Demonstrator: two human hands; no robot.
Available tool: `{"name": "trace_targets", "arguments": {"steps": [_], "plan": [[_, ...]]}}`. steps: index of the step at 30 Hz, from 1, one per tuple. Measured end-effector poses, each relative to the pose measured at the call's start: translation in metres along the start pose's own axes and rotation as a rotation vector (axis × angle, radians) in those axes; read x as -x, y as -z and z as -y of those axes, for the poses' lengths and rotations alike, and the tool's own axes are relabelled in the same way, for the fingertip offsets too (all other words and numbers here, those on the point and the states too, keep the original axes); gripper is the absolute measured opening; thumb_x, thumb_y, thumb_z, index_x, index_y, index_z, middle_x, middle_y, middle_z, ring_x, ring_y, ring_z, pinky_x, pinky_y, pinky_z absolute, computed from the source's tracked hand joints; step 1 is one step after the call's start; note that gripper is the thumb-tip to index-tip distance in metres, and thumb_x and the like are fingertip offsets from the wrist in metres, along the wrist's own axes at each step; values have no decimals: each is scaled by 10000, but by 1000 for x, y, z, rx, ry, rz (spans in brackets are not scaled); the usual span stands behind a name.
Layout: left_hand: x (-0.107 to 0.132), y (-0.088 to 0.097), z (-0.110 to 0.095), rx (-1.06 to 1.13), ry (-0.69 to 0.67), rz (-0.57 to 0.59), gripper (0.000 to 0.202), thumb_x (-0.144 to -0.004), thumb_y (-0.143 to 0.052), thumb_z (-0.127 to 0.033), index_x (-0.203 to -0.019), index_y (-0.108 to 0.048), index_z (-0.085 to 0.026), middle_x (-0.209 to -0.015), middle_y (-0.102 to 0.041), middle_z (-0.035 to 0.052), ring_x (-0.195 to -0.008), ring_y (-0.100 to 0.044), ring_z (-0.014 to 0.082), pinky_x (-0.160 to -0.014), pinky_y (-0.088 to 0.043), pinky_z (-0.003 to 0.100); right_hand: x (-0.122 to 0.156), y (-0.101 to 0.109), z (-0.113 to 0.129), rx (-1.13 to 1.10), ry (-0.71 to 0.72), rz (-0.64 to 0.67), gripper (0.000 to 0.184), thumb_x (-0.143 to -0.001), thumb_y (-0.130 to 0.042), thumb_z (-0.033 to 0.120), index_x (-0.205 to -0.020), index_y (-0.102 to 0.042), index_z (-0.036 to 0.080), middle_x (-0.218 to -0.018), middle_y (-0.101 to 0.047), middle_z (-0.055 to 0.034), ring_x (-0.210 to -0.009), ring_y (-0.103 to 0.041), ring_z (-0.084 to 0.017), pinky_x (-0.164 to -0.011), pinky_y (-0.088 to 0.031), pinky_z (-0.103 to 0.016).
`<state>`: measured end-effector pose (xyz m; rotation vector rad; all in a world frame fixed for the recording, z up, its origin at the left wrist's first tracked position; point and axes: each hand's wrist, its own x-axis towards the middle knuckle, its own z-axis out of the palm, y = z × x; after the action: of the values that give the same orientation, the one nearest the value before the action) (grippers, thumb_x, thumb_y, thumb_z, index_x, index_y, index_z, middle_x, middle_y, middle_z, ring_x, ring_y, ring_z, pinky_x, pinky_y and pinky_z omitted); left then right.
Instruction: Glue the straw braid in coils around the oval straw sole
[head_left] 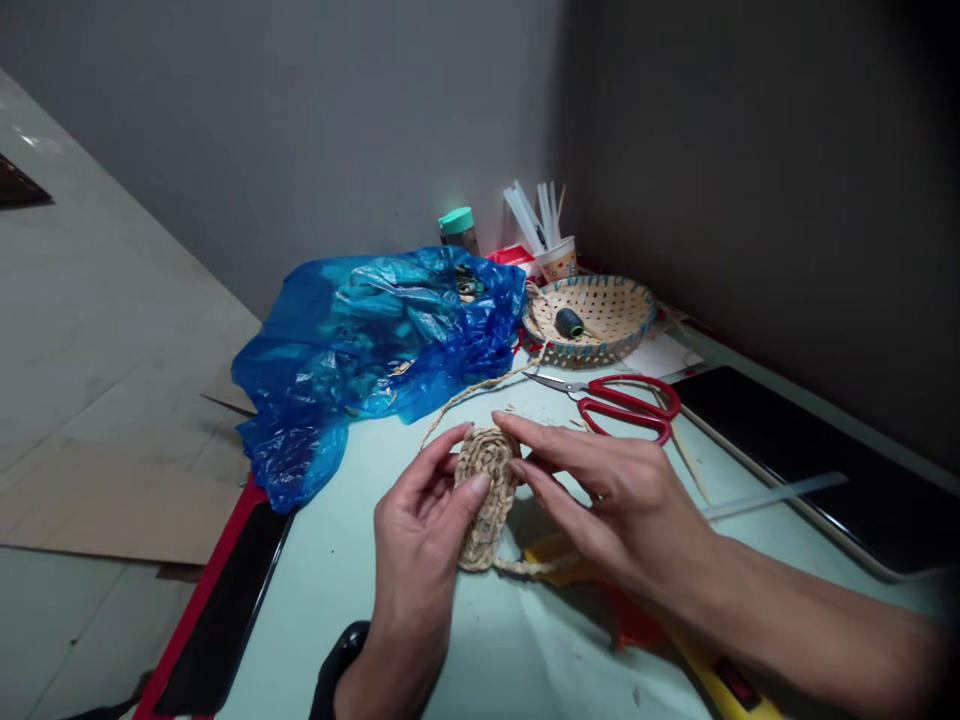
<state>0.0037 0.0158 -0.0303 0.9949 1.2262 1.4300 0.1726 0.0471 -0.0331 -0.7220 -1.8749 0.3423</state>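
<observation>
A small oval coil of braided straw (487, 495) is held upright just above the pale green table (480, 640). My left hand (421, 520) grips its left side, thumb pressed on the front. From the right, my right hand (607, 490) pinches the coil's upper edge with its fingertips. A loose braided straw cord (469, 392) runs from the coil back toward the blue plastic bag (375, 345).
Red-handled scissors (622, 402) lie just behind my right hand. A woven basket (589, 318) holds a dark thread spool (569, 322). A cup of white sticks (551, 245), a green-capped jar (458, 228), a dark tablet (810, 460) and a clear ruler (772, 495) are nearby.
</observation>
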Motion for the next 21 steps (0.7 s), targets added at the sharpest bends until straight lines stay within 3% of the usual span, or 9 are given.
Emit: {"name": "trace_targets", "arguments": {"steps": [5, 8, 10, 14, 17, 21], "plan": [[-1, 4, -9, -19, -12, 133, 588, -824, -849, -311, -1383, -667, -303, -1300, -726, 46, -1170, -699, 190, -943, -562, 219, -6, 10, -5, -107, -277, 80, 339, -984, -568, 187, -1270, -747, 149, -1205, -733, -81, -1015, -757, -221, -808, -640, -278], [-6, 12, -20, 101, -68, 66, 520, -870, -787, -386, -1364, -675, -271, -1304, -710, 79, -1246, -646, 228, -1025, -538, 296, -11, 15, -14, -153, -366, 92, 354, -990, -576, 232, -1298, -736, 165, -1157, -753, -51, -925, -763, -196, -776, -642, -281], [-12, 17, -26, 167, -92, -44, 371, -903, -747, -397, -1240, -738, -243, -1236, -719, 80, -1196, -652, 217, -1023, -540, 313, -13, 16, -19, -195, -410, 110, 360, -995, -573, 249, -1312, -731, 185, -1142, -758, -30, -910, -759, -181, -782, -643, -278], [-25, 27, -32, 258, -49, -256, 173, -918, -743, -366, -958, -786, -203, -1067, -701, 51, -1016, -655, 155, -895, -566, 241, -14, 16, -26, -247, -471, 108, 393, -983, -584, 268, -1333, -719, 152, -1144, -756, -43, -935, -755, -201, -792, -647, -300], [-34, 34, -31, 311, -29, -331, 138, -926, -742, -300, -880, -766, -172, -969, -661, 38, -875, -630, 117, -808, -569, 206, -15, 16, -27, -268, -492, 86, 406, -967, -596, 264, -1332, -719, 138, -1164, -750, -51, -934, -756, -212, -804, -647, -314], [-43, 44, -30, 342, -52, -382, 185, -975, -637, -212, -823, -707, -133, -841, -590, 17, -686, -573, 85, -634, -541, 189, -19, 19, -27, -264, -519, 48, 386, -941, -606, 227, -1296, -747, 172, -1008, -777, -10, -820, -757, -192, -717, -634, -276]]}}
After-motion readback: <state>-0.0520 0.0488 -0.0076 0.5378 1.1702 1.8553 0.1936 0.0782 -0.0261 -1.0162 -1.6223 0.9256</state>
